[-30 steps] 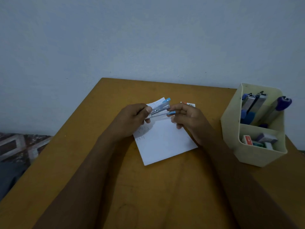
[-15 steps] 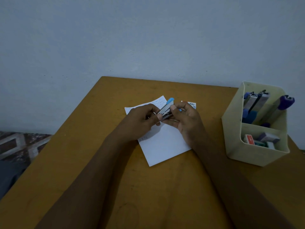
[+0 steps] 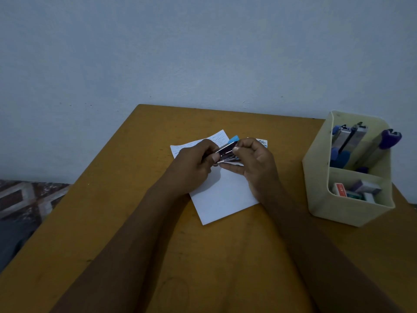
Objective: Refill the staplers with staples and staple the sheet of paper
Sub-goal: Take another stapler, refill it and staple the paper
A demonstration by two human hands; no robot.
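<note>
In cream organizer (image 3: 334,210): staplers (image 3: 343,141) at back, staple boxes (image 3: 341,190) in front.

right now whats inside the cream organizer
The organizer has upright staplers in its back compartment, including a blue stapler and a purple stapler. The front holds small boxes, among them a red box. The walls hide their lower parts.

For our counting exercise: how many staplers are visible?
4: light-blue stapler gripped by left hand and right hand; blue stapler, grey stapler, purple stapler standing in the holder. Others may hide.
</note>
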